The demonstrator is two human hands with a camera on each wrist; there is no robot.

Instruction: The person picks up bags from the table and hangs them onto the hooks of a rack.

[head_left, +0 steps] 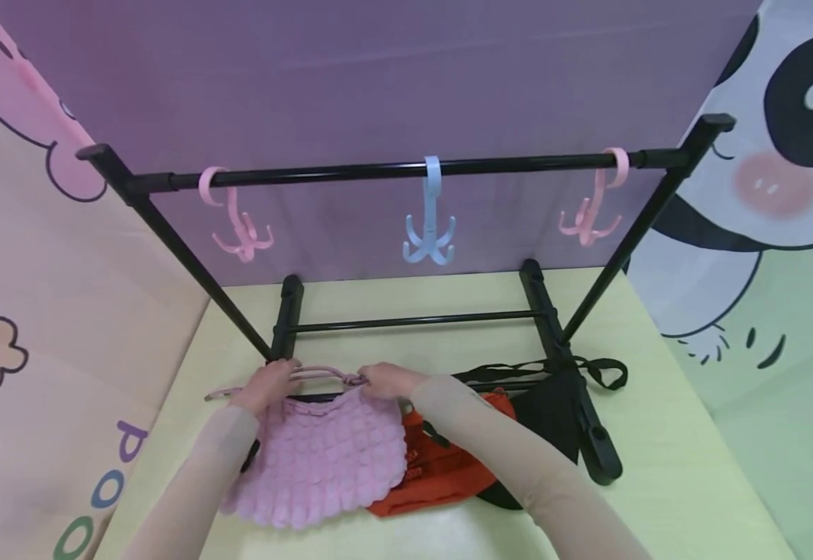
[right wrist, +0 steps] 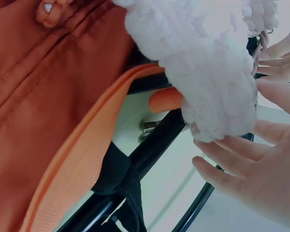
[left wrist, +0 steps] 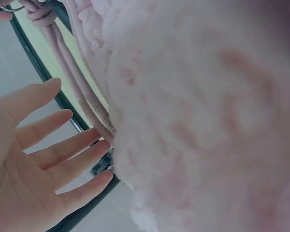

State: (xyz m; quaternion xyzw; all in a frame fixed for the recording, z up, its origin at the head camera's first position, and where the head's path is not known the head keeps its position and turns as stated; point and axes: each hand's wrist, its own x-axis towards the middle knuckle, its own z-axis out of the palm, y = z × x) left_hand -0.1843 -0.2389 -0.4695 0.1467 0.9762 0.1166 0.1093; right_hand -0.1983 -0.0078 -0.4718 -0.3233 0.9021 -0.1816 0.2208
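Observation:
A pink puffy quilted handbag lies on the table at the front left of a black rack. Its cord strap, knotted near the right end, runs along the bag's top. My left hand is at the bag's upper left corner; in the left wrist view its fingers are spread and nearly straight beside the cord, with the palm showing. At the upper right corner, near the knot, my right hand pinches the bag's edge. Some of its fingers pass behind the puffy fabric in the right wrist view.
The rack's top bar carries a pink hook, a light blue hook and another pink hook. An orange bag and a black bag lie to the right, partly under my right arm.

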